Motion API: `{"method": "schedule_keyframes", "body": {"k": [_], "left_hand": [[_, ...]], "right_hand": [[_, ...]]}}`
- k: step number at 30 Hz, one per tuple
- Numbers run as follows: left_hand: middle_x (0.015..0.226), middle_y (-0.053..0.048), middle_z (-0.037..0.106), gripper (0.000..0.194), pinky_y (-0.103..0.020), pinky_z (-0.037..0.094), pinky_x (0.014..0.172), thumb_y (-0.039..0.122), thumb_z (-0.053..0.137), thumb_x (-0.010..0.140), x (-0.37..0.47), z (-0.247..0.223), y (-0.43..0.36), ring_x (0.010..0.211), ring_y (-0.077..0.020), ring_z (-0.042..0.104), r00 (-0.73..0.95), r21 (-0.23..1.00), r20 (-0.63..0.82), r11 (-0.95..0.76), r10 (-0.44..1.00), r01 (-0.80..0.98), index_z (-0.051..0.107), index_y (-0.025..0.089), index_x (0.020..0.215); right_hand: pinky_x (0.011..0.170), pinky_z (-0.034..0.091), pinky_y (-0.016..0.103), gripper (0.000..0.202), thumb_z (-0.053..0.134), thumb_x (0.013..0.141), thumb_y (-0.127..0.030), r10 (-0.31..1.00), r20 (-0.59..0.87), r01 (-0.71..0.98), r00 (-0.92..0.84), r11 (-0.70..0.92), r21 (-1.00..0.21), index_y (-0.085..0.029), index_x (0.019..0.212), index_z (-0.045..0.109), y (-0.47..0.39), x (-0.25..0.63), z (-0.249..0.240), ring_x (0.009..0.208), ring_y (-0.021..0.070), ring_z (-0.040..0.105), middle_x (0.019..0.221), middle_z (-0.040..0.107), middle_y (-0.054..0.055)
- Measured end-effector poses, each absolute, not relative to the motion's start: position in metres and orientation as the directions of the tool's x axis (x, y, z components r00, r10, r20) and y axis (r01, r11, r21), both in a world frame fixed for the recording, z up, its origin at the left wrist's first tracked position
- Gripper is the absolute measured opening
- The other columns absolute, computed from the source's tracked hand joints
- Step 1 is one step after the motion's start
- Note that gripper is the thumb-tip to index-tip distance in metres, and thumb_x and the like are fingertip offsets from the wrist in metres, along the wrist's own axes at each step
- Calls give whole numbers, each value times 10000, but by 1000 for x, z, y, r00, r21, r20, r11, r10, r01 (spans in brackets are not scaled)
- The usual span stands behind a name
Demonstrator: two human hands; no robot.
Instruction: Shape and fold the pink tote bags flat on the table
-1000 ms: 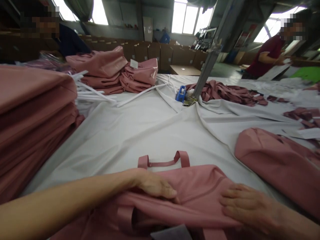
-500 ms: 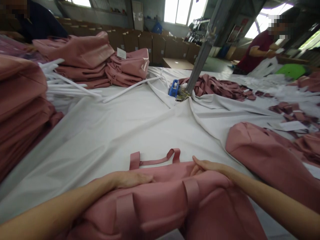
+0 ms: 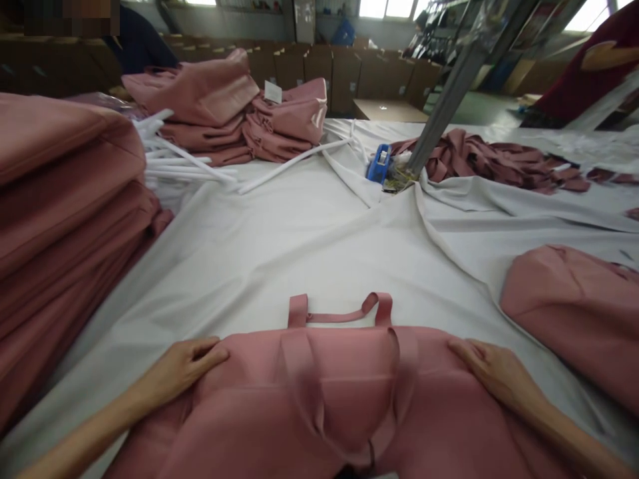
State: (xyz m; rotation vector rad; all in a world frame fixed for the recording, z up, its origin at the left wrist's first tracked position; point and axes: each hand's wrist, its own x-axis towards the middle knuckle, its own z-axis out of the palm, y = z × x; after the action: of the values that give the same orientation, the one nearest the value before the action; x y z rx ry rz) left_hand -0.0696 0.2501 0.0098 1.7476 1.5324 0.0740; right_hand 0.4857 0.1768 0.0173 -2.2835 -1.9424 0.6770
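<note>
A pink bag [image 3: 344,362] lies in front of me, its top edge pointing away. One strap handle [image 3: 302,379] droops over the near side; the other handle [image 3: 344,317] rests on the white cloth beyond the edge. At the bag's upper left corner, my left hand [image 3: 192,364] is closed, thumb on top and the fingers curled at the edge. My right hand [image 3: 494,366] pinches the upper right corner in the same way. The bag's lower part runs out of view at the bottom.
Pink bags are stacked at left [image 3: 70,219], with another pile [image 3: 200,100] behind. White rods [image 3: 184,159] lie between them. A metal post [image 3: 444,93] rises beside a blue tool [image 3: 379,163] and a heap of pink straps [image 3: 489,159]. Another bag [image 3: 569,299] lies right. Two people stand beyond.
Both hands have moved outward from the middle of the bag's top to its two upper corners. The bag is now spread wider and flatter, and the view has shifted left and down.
</note>
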Motion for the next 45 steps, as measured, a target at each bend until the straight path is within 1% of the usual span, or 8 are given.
{"method": "schedule_keyframes", "body": {"k": [8,14,21,27,30,33,38,45], "left_hand": [[620,21,534,542,-238,358,577,633,391,887,-60,-10,246,649,-172,513,193,536,-462,100,866,838,567,174,656],[1355,-74,510,525,-372,369,1032,541,350,939,-17,37,244,1233,-254,456,115,579,-110,-31,987,814,423,230,1355],[1119,-95,568,421,-489,405,889,476,322,959,19,-17,252,1000,-302,520,241,195,-210,-201,947,960,548,295,1264],[1099,-75,600,375,-325,466,842,466,397,940,23,11,273,1022,-226,556,196,649,-38,-125,980,750,559,207,1157],[1032,-46,654,333,-272,465,812,454,439,930,54,43,287,931,-187,594,421,778,-92,-198,903,596,610,207,1073],[906,-58,693,394,-273,460,697,512,475,888,88,51,310,776,-193,613,730,734,-360,-307,581,606,674,194,1007],[836,-88,704,503,-328,466,612,631,647,690,123,43,340,717,-262,625,660,538,-700,-407,272,738,725,188,914],[517,-44,541,255,-356,387,484,461,620,714,117,117,278,485,-244,517,651,510,-611,-406,451,759,649,227,618]], "right_hand": [[680,511,408,454,387,902,-591,978,-131,939,161,-193,-283,-226,1055,610,183,485,-1,767,290,674,855,704,69],[1008,421,437,423,333,981,-407,973,208,933,-97,161,-322,-184,1315,466,198,445,26,1191,262,530,1302,562,114],[748,443,412,326,322,953,-250,960,-61,959,-272,266,-96,-194,1126,592,210,421,-19,850,252,572,981,635,84],[813,483,350,309,388,977,-404,990,98,874,-97,132,-469,-201,1019,618,232,424,1,943,213,610,1008,667,61],[774,489,327,273,484,945,-426,976,186,835,-118,199,-512,-200,959,637,261,412,20,902,213,616,960,672,60],[797,474,305,213,496,948,-346,920,59,784,-387,362,-504,-201,940,652,295,384,29,888,191,613,926,673,47],[743,473,277,239,591,895,-349,623,-422,748,-658,604,-275,-204,1074,657,338,334,22,880,206,647,993,697,60],[738,488,321,122,772,693,-197,449,-564,658,-693,713,-241,-187,796,707,333,298,17,821,255,670,829,712,77]]}}
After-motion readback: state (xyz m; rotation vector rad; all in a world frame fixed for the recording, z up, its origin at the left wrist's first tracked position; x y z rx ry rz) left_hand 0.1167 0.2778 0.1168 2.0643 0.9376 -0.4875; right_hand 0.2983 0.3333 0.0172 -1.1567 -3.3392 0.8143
